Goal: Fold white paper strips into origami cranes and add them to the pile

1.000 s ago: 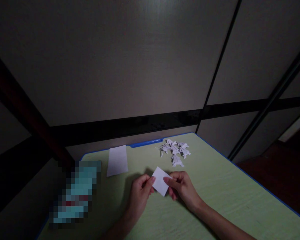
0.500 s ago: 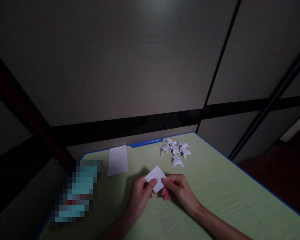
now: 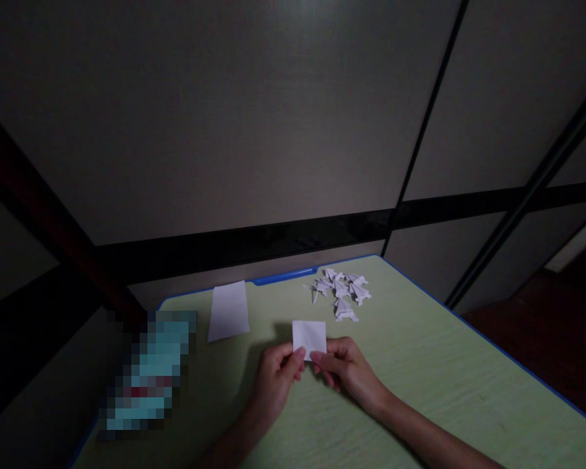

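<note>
A small white square of paper (image 3: 309,335) is held up above the table, its edges roughly level with my view. My left hand (image 3: 276,372) pinches its lower left corner, thumb on top. At the lower right, my right hand (image 3: 346,365) grips the same square between thumb and fingers. The fingers behind the paper are partly hidden. Beyond my hands lies a cluster of several folded white paper figures (image 3: 342,290), frog-like in shape.
A stack or sheet of white paper (image 3: 228,311) lies at the back left of the green table (image 3: 420,365). A blurred-out teal item (image 3: 151,371) is at the left edge. A blue handle strip (image 3: 286,277) runs along the far edge, before a cabinet wall (image 3: 254,130).
The paper square has turned from a diamond position to sitting with its sides upright. Both hands have shifted their pinch to its lower corners.
</note>
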A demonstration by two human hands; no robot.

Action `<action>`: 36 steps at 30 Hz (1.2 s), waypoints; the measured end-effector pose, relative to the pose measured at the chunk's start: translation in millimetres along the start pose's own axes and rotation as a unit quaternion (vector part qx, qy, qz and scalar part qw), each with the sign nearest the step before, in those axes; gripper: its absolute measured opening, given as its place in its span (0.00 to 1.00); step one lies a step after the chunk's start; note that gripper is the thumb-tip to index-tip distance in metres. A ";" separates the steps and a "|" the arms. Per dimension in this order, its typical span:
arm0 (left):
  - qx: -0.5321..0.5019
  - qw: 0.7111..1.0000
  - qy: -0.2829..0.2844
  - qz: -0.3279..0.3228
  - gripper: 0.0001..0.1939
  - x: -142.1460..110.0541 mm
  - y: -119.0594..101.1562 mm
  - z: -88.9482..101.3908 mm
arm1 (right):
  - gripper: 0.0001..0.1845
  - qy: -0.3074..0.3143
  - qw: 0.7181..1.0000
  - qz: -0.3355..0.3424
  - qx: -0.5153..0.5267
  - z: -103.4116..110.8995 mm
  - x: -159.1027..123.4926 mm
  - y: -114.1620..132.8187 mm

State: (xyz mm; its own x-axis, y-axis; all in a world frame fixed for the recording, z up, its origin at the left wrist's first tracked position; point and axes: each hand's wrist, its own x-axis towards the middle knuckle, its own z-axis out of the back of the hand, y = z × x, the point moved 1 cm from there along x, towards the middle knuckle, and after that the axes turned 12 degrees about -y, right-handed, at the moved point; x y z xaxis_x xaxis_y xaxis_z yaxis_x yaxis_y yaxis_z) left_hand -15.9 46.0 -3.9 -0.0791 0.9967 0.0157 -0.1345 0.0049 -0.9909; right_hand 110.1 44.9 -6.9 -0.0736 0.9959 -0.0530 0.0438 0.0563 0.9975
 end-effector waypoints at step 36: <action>-0.097 0.994 0.036 0.014 0.21 -1.0 3.8 -1.9 | 0.22 0.163 0.984 0.003 -0.074 4.4 -7.9 3.0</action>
State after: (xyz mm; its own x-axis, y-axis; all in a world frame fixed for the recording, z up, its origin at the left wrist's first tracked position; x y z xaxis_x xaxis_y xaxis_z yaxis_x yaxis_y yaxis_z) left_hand -14.5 45.2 -7.9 -0.0074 0.9999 -0.0145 0.0611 -0.0140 -0.9980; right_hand 115.1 37.6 -3.7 -0.3896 0.9195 -0.0523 -0.0988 0.0147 0.9950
